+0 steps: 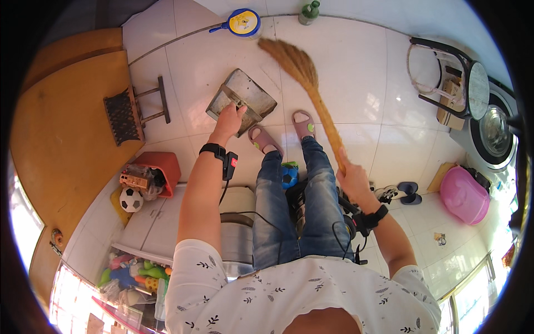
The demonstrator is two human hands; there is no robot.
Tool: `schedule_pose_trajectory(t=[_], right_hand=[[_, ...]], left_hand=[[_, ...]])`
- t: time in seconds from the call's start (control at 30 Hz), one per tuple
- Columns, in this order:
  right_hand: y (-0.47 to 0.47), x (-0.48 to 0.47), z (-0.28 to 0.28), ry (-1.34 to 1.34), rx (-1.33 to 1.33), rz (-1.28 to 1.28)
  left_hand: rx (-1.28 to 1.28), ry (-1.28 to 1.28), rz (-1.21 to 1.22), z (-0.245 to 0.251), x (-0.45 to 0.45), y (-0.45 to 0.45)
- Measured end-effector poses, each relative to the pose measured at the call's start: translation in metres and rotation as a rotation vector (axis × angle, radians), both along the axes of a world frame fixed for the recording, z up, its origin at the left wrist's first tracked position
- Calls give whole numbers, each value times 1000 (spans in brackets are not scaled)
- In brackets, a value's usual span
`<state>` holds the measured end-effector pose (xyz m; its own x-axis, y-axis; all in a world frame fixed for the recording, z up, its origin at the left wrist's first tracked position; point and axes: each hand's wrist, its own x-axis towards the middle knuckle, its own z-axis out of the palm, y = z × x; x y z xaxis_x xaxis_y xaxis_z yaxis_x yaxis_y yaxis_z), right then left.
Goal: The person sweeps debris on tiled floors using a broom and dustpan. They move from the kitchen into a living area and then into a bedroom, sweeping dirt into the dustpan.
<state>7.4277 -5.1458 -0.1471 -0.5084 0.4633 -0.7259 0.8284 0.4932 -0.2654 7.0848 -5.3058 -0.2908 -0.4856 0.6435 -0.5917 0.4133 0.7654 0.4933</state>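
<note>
My left hand (229,121) grips the handle of a metal dustpan (244,89), which is held low over or on the tiled floor in front of my feet; whether it touches the tiles I cannot tell. My right hand (353,177) is closed around the end of the handle of a straw broom (306,73). The broom's bristles point forward and to the left, beyond the dustpan and apart from it, near a blue-rimmed container with a yellow lid (244,22).
A green glass bottle (308,13) stands by the far wall. A small stool (123,117) is at left, beside a red bin (169,173) and a soccer ball (131,200). Black-framed stools (477,89) stand at right near a washing machine (494,125) and a pink basin (464,196).
</note>
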Motion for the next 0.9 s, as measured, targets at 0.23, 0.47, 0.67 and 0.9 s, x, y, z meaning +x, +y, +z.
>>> schedule_pose_trajectory(t=[0.23,0.47,0.67,0.9], right_hand=[[-6,36,72,35,-134,102],[36,-45,24,72,53,115],[-3,-19,4,-109,-3,216],[14,21,82,64,-68,28]], left_hand=[[36,5,-4,-16,-7,-5],[7,-11,40,-3,0,-27],[-58,3,127,-3,-7,-34],[-60,-27,115,-3,-10,-46]])
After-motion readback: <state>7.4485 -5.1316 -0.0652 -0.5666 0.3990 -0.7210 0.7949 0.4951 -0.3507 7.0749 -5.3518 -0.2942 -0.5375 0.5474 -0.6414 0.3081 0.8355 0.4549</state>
